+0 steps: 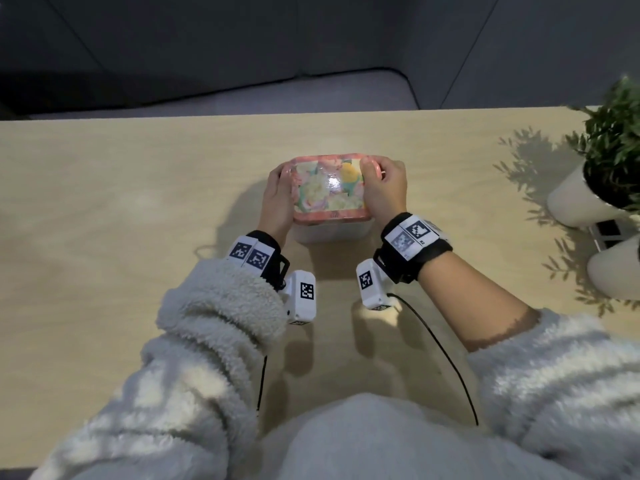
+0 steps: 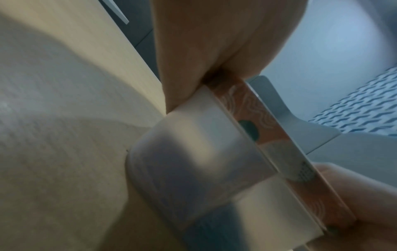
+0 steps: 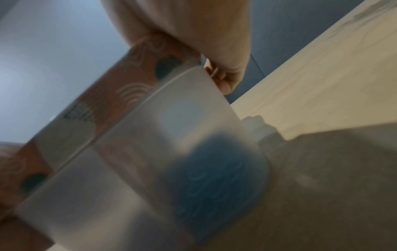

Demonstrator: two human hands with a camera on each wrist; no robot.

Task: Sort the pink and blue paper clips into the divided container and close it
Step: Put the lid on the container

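Observation:
The divided container stands mid-table on the light wooden top, its pink flowered lid lying flat on the frosted white body. My left hand grips its left end and my right hand grips its right end, with the right thumb on the lid's corner. In the right wrist view a blue mass of paper clips shows blurred through the frosted wall below the patterned lid rim. The left wrist view shows my fingers at the lid rim. No pink clips can be made out.
A potted plant in a white pot stands at the table's right edge, with a second white pot nearer me. The table's far edge borders a dark sofa. A black cable trails from the right wrist.

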